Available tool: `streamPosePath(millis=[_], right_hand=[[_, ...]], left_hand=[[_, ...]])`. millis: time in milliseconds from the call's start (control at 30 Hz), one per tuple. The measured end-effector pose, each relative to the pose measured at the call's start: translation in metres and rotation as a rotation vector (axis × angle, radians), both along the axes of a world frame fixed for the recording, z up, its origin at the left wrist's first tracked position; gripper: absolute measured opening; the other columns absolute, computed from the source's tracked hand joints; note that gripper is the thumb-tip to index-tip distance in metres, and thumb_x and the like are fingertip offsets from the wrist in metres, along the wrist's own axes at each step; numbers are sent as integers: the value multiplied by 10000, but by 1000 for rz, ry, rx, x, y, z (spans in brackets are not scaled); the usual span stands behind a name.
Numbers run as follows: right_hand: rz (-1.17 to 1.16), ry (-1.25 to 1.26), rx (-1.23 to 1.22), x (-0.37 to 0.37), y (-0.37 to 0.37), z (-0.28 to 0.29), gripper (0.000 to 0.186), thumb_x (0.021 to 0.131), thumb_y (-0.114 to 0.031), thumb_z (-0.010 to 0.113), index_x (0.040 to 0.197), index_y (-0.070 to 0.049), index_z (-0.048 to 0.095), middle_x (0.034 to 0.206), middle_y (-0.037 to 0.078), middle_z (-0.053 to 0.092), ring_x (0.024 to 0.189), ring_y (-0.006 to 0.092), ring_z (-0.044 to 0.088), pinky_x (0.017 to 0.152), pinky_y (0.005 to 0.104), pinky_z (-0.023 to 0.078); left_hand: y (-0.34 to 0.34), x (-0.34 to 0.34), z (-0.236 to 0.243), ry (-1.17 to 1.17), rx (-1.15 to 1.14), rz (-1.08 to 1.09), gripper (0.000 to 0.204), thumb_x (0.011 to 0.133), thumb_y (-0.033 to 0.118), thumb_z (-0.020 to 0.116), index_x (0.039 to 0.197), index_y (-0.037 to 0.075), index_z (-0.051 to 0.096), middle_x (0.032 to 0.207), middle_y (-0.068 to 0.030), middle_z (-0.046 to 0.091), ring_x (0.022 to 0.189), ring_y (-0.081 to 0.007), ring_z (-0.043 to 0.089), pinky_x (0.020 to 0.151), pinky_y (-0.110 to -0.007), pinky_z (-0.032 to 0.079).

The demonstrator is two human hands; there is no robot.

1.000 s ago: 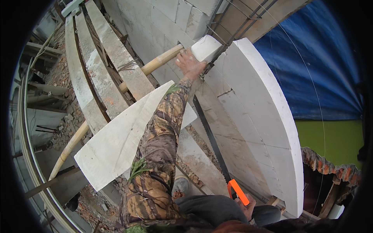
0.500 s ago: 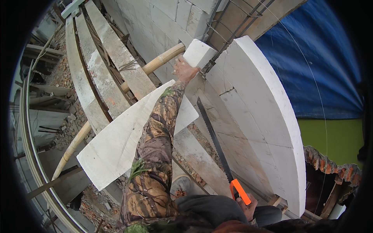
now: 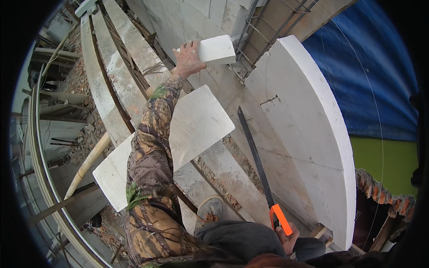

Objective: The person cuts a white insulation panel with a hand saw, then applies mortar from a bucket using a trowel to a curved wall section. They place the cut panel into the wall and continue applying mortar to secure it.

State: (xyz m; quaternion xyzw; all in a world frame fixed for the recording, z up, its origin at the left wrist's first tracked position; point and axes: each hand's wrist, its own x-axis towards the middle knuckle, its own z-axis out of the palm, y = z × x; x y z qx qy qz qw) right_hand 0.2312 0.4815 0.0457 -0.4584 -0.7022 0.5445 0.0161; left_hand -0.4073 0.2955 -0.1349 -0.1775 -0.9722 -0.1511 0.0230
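Observation:
My left hand (image 3: 189, 59), raised in the upper middle, grips a short white block (image 3: 216, 49) near vertical rebar (image 3: 263, 31). My camouflage-sleeved arm crosses over a flat white rectangular block (image 3: 201, 125), hiding part of it. My right hand (image 3: 287, 239), at the lower right, is closed on the orange handle of a handsaw (image 3: 280, 221). Its long dark toothed blade points up and forward alongside the white block wall (image 3: 299, 134), away from the short block.
Several rough planks (image 3: 125, 35) and a bamboo pole (image 3: 91, 163) span rubble below. My boot (image 3: 209, 209) is on the boards. At right hang a blue tarp (image 3: 362, 80) and green surface (image 3: 382, 161) above broken brickwork (image 3: 393, 196). A thin wire runs down there.
My left hand has carried the short block up and leftward, off the top end of the wall, turning it more level. The saw in my right hand has shifted slightly rightward.

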Motion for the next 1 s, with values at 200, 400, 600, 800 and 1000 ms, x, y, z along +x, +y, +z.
streamPosePath(millis=[200,400,600,800,1000], right_hand=[[39,14,17,13,5,0,269,884,-204,786,846,-8,605,725,-15,548,664,80,478,609,271,393],[141,113,276,18,7,17,256,871,-182,752,830,21,603,705,28,530,661,110,467,622,293,384],[142,166,169,-5,-5,42,324,873,-248,754,774,4,576,692,40,556,607,127,521,580,287,405],[239,304,148,-34,-19,45,324,871,-241,779,782,13,599,698,33,575,608,118,535,561,285,407],[370,259,158,-55,-22,36,342,866,-268,804,788,8,618,704,20,552,617,112,497,579,287,384]], left_hand=[[-100,32,37,-211,-60,59,1028,584,410,881,1471,70,490,1408,-150,539,1298,-361,520,1102,-559,422],[-209,91,32,-257,-189,280,1018,580,461,896,1433,49,521,1363,-184,568,1282,-373,525,1067,-531,432],[-255,113,18,-177,-163,427,1019,578,450,919,1423,34,530,1352,-199,576,1273,-388,530,1106,-556,362],[-251,76,13,-225,106,926,1107,646,561,856,1469,-29,408,1409,-242,472,1319,-446,459,1109,-595,324],[-278,-10,4,-79,-51,775,1030,726,524,835,1507,33,378,1418,-207,501,1364,-402,443,1141,-584,302]])
